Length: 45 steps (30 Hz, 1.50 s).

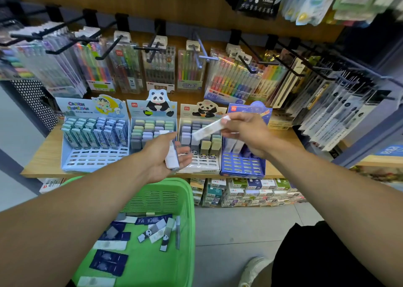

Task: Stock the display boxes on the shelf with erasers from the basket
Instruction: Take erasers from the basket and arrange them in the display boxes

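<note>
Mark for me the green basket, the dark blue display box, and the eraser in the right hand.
green basket (190, 199): head view, right rim.
dark blue display box (242, 166): head view, empty front slots.
eraser (207, 129): head view, middle of wrapper, pinched by right hand (246, 131).

Motion smears the white eraser (210, 127) above the panda display box (199, 142), its print unreadable. The green basket (185, 199) below that box runs off the bottom edge.

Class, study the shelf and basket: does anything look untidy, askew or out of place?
Yes. Erasers lie scattered at all angles in the green basket, unlike the neat upright rows in the display boxes.
</note>
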### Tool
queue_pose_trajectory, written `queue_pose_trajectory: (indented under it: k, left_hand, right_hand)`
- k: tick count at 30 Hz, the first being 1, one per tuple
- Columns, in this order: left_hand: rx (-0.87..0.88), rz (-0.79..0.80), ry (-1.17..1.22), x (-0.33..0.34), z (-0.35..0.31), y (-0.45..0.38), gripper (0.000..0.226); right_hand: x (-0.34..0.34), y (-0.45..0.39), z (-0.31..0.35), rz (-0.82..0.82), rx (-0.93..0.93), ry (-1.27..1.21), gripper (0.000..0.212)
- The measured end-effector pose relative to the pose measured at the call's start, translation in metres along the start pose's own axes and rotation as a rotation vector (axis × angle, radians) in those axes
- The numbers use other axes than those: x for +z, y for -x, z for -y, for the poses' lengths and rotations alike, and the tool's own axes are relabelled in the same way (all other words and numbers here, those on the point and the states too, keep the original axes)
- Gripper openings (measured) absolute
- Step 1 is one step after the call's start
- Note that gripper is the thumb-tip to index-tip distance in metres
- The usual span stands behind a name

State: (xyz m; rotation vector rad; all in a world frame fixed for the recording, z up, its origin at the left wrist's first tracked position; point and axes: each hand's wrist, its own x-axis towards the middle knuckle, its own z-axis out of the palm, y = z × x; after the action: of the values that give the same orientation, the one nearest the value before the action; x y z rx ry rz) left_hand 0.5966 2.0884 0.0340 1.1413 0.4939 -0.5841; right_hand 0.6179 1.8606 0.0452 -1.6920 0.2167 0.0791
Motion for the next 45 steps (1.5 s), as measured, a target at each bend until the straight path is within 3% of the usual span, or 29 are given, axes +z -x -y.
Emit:
queue_pose_trajectory:
  k: [2, 4, 7, 10, 17, 27, 37, 40, 45]
  left_hand:
    - [-0.034, 0.049, -0.001, 0.001, 0.001, 0.001, 0.036]
    - [-0.044, 0.084, -0.022, 0.005, 0.003, 0.001, 0.036]
    - [-0.018, 0.105, -0.079, 0.011, 0.006, 0.002, 0.029]
    - [-0.007, 0.119, -0.115, 0.013, 0.008, 0.003, 0.027]
    - [0.028, 0.150, -0.144, 0.009, 0.008, 0.003, 0.033]
    - [0.045, 0.127, -0.170, 0.007, 0.008, 0.001, 0.023]
    - [0.051, 0.119, -0.166, 0.009, 0.009, 0.003, 0.016]
    - [0.051, 0.111, -0.168, 0.009, 0.009, 0.002, 0.014]
    - [0.042, 0.092, -0.150, 0.009, 0.008, 0.002, 0.018]
  right_hand:
    - [-0.017, -0.006, -0.006, -0.085, -0.055, 0.062, 0.017]
    - [-0.031, -0.011, -0.018, -0.131, -0.072, 0.301, 0.021]
    - [-0.040, -0.014, -0.032, -0.128, -0.086, 0.618, 0.013]
    - [-0.041, -0.016, -0.035, -0.137, -0.107, 0.730, 0.014]
    - [-0.036, -0.020, -0.042, -0.084, -0.104, 0.770, 0.013]
    - [-0.034, -0.023, -0.045, -0.024, -0.107, 0.875, 0.021]
    - [-0.033, -0.029, -0.047, -0.084, -0.107, 0.884, 0.003]
    - [-0.031, -0.034, -0.048, -0.115, -0.089, 0.978, 0.016]
    - [-0.029, -0.036, -0.052, -0.163, -0.065, 1.089, 0.019]
